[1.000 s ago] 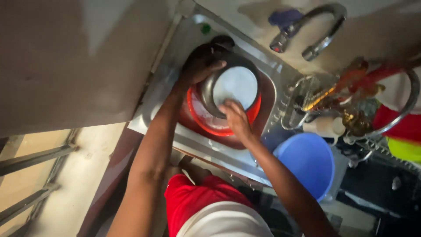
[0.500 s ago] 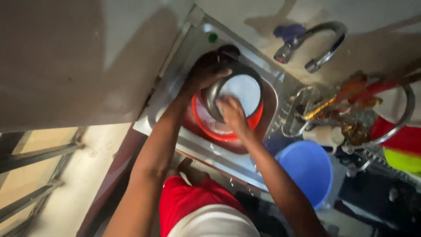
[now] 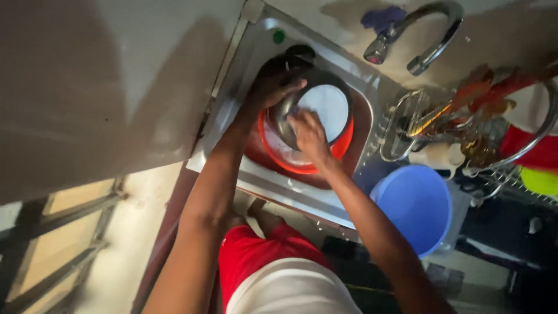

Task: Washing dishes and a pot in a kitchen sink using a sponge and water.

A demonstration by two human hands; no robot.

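1. Left hand clamps steel pot rim over red basin in sink.
2. Right hand, fingers together, presses the pot's wall.
3. Risk: wet rim slips, so the pot drops into the basin.

Home kitchen: steel sink, tap

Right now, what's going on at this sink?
A person is washing up at a steel sink. The left hand grips the rim of a round metal pot tilted over a red basin in the sink, while the right hand presses inside the pot. A curved tap sits above it, with no water visibly running. A blue bucket stands beside the sink, below a wire rack of utensils.
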